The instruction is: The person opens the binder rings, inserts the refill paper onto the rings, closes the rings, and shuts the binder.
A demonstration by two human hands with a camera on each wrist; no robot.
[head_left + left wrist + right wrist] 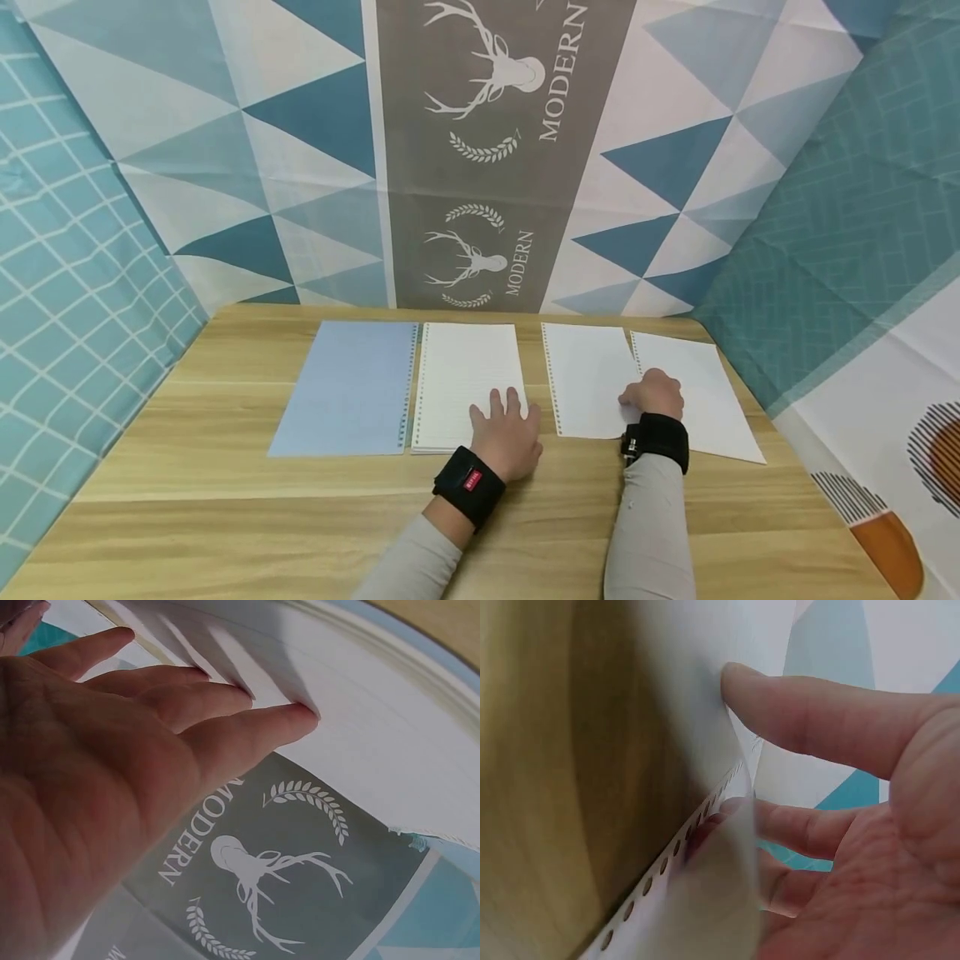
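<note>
A spiral notebook lies open, its blue cover (345, 387) on the left and a lined white page (467, 375) on the right. My left hand (506, 442) rests at the page's lower right corner, fingers spread and fingertips on the paper. Farther right lie two loose white sheets, a left sheet (588, 379) and a right sheet (708, 404), each with punched holes down its left edge. Where they meet, my right hand (654, 393) pinches a white sheet (735, 892) near its edge, and the paper bends there. The head view hides most of the fingertips.
The wooden table (225, 525) holds the papers. A patterned cloth (480, 167) with triangles and deer heads hangs behind it. More cloth stands along the left (67, 250) and right (862, 208) sides.
</note>
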